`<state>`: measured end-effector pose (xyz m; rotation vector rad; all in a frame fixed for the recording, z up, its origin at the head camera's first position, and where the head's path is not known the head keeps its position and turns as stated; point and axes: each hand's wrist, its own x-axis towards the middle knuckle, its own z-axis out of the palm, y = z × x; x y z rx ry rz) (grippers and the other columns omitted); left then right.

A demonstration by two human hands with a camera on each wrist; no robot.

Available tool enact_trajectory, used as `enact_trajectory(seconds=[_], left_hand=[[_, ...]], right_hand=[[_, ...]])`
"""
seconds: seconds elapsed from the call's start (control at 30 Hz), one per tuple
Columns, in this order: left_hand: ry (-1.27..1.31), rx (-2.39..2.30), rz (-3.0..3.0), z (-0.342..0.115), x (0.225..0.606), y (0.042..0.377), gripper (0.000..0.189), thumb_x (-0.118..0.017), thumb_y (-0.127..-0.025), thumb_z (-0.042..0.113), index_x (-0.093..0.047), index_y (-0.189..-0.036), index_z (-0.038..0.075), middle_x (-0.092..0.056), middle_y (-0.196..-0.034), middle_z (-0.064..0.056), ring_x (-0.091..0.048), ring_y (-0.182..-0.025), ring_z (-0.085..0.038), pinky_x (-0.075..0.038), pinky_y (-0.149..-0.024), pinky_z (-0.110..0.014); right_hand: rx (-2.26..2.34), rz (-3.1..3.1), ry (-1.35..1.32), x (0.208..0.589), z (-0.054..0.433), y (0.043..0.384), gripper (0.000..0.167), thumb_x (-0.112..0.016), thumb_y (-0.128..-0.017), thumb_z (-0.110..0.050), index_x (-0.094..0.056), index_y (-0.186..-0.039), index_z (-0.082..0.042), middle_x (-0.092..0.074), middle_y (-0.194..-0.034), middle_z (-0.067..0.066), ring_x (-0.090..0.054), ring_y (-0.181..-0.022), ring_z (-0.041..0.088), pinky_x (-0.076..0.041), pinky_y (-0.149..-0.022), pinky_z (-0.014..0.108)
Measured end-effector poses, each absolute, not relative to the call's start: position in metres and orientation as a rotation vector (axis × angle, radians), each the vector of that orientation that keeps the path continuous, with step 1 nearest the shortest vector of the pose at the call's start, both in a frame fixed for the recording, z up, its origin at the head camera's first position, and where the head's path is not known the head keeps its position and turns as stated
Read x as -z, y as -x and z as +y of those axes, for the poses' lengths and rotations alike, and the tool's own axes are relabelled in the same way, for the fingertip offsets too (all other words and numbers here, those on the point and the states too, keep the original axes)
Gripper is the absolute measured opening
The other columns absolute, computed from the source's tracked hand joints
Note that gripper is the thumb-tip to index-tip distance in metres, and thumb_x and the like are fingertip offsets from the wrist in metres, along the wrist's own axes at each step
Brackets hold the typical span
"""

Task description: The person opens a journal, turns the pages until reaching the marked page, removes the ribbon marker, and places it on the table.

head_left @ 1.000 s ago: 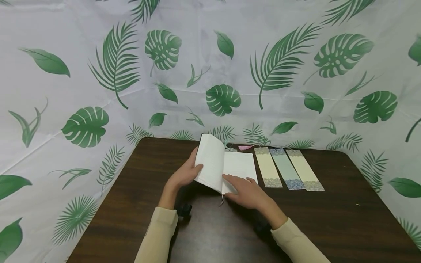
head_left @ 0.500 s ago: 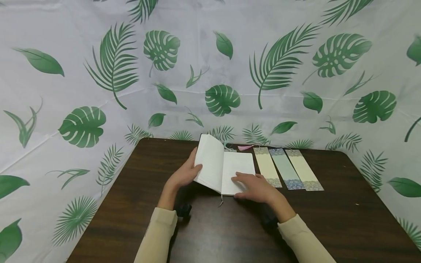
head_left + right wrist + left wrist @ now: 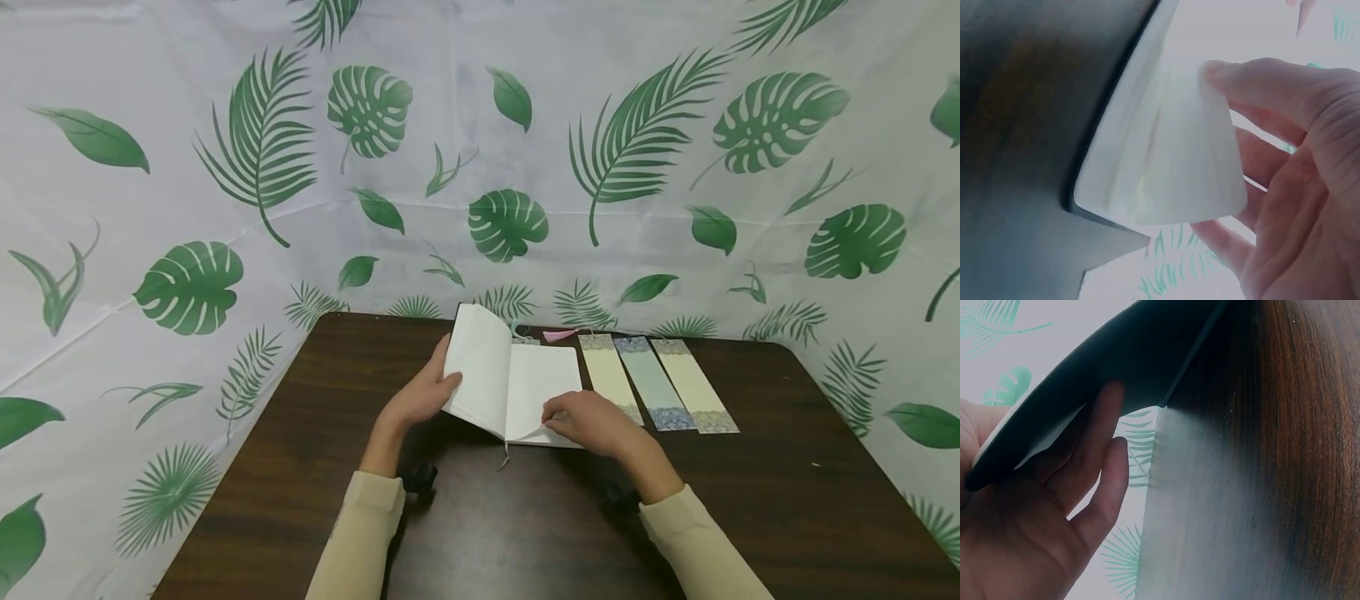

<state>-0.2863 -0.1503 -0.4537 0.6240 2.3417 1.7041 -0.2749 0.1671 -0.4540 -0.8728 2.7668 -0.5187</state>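
Note:
An open notebook (image 3: 480, 367) with blank white pages lies on the dark table, its left half tilted up. My left hand (image 3: 420, 396) holds that raised half, thumb on the page. In the left wrist view, fingers (image 3: 1094, 447) of this hand reach under the dark cover (image 3: 1110, 356). At the lower right corner of the other half, my right hand (image 3: 596, 423) pinches a page. The right wrist view has the lifted page (image 3: 1185, 162) curving up between thumb and fingers. A thin ribbon (image 3: 505, 458) hangs from the notebook's lower spine.
Three long bookmarks, a cream one (image 3: 609, 375), a pale green one (image 3: 656, 383) and another cream one (image 3: 696, 387), lie right of the notebook. A pink tassel (image 3: 561, 336) and a pale blue tassel (image 3: 517, 330) lie behind. A leaf-patterned cloth (image 3: 450, 167) hangs beyond the table (image 3: 787, 483).
My right hand has slid from near the spine to the right page's lower corner, where it has pinched and lifted a page. My left hand keeps its hold.

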Motion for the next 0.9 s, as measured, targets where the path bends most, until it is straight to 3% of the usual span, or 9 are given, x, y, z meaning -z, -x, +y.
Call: enact_trajectory(seconds=[0.17, 0.33, 0.47, 0.6, 0.77, 0.83, 0.9], left_hand=[[-0.617, -1.708, 2.331, -0.151, 0.453, 0.286, 0.078, -0.039, -0.113, 0.005, 0.013, -0.171, 0.008, 0.008, -0.181, -0.016, -0.008, -0.165, -0.036, -0.014, -0.131, -0.061], [-0.592, -1.701, 2.328, -0.152, 0.453, 0.287, 0.078, -0.040, -0.114, 0.007, 0.013, -0.171, 0.008, 0.008, -0.181, -0.015, -0.011, -0.165, -0.036, -0.017, -0.131, -0.060], [-0.569, -1.708, 2.326, -0.152, 0.453, 0.287, 0.078, -0.041, -0.114, 0.008, 0.012, -0.172, 0.008, 0.005, -0.181, -0.015, -0.018, -0.161, -0.038, -0.019, -0.130, -0.060], [-0.548, -1.704, 2.324, -0.151, 0.453, 0.288, 0.078, -0.040, -0.114, 0.008, 0.011, -0.172, 0.008, 0.005, -0.181, -0.016, -0.019, -0.161, -0.037, -0.018, -0.131, -0.058], [-0.556, -1.704, 2.322, -0.151, 0.454, 0.287, 0.078, -0.040, -0.113, 0.007, 0.011, -0.172, 0.008, 0.005, -0.181, -0.016, -0.018, -0.161, -0.037, -0.019, -0.130, -0.058], [-0.554, -1.699, 2.331, -0.151, 0.453, 0.287, 0.078, -0.041, -0.113, 0.008, 0.011, -0.172, 0.008, 0.005, -0.181, -0.016, -0.017, -0.161, -0.037, -0.018, -0.130, -0.058], [-0.540, -1.691, 2.343, -0.151, 0.453, 0.287, 0.078, -0.041, -0.113, 0.009, 0.010, -0.172, 0.009, 0.004, -0.181, -0.016, -0.017, -0.162, -0.036, -0.019, -0.130, -0.058]], right_hand=[[0.469, 2.819, 0.900, 0.451, 0.165, 0.274, 0.008, -0.075, -0.102, -0.018, -0.081, -0.108, -0.016, -0.080, -0.110, -0.001, -0.076, -0.106, 0.023, -0.059, -0.096, 0.049], [0.434, 2.888, 0.856, 0.449, 0.166, 0.275, 0.005, -0.076, -0.100, -0.018, -0.073, -0.103, -0.020, -0.080, -0.108, -0.002, -0.073, -0.098, 0.022, -0.052, -0.102, 0.059], [0.462, 2.990, 0.730, 0.446, 0.175, 0.278, 0.039, -0.081, -0.096, -0.021, -0.068, -0.132, -0.014, -0.073, -0.136, 0.011, -0.070, -0.122, 0.035, -0.046, -0.107, 0.068], [0.563, 3.072, 0.554, 0.444, 0.183, 0.281, 0.084, -0.084, -0.094, -0.025, -0.041, -0.164, -0.008, -0.050, -0.162, 0.023, -0.054, -0.142, 0.048, -0.042, -0.111, 0.072], [0.718, 3.092, 0.318, 0.447, 0.178, 0.283, 0.115, -0.079, -0.098, -0.040, 0.001, -0.174, -0.009, -0.051, -0.163, 0.023, -0.061, -0.133, 0.045, -0.029, -0.110, 0.076], [0.815, 3.040, 0.281, 0.448, 0.173, 0.284, 0.119, -0.075, -0.100, -0.046, 0.013, -0.172, -0.011, -0.058, -0.158, 0.018, -0.069, -0.122, 0.041, -0.025, -0.108, 0.073], [0.902, 2.966, 0.289, 0.449, 0.167, 0.283, 0.116, -0.068, -0.103, -0.052, 0.015, -0.172, -0.012, -0.062, -0.155, 0.014, -0.072, -0.118, 0.038, -0.021, -0.107, 0.072]])
